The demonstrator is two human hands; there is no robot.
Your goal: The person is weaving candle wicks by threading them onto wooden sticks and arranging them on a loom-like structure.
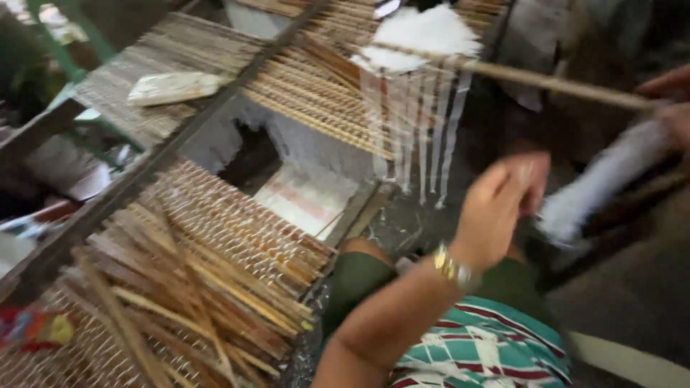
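Observation:
My right hand point(670, 92) at the right edge grips the end of a long thin stick point(546, 80) that reaches left across the view. White strands point(420, 136) hang from the stick, with a white tuft point(420, 32) bunched on top. My left hand point(499, 212), with a gold wrist band, is raised in the middle with its fingers curled. Its fingertips are close to the lower end of a blurred white bundle point(604, 179). Motion blur hides whether they grip it.
Racks of thin bamboo sticks point(215, 237) fill the left, with loose sticks point(180, 302) piled in front. A further rack point(316, 93) lies behind, bearing a pale wrapped packet point(172, 86). A dark bar point(165, 151) crosses diagonally. My knee point(363, 273) is below.

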